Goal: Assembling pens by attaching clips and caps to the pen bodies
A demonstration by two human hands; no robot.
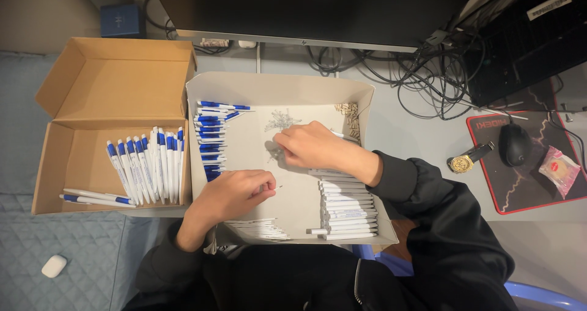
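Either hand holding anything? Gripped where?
Left hand pinches a thin pen refill near its end. Right hand is over the springs; hold unclear.

My left hand (235, 192) closes over something too small to identify; my right hand (309, 144) hides the springs (281, 121) beneath (the monitor (318, 8) runs off-frame).

Small pile of thin metal springs (281, 121), tangled, lying on the floor of a shallow white tray (278, 85), toward its far side. White pen barrels (345, 204) stacked flat along the tray's right wall; blue-and-white pen tops (211, 136) ranked along its left wall.
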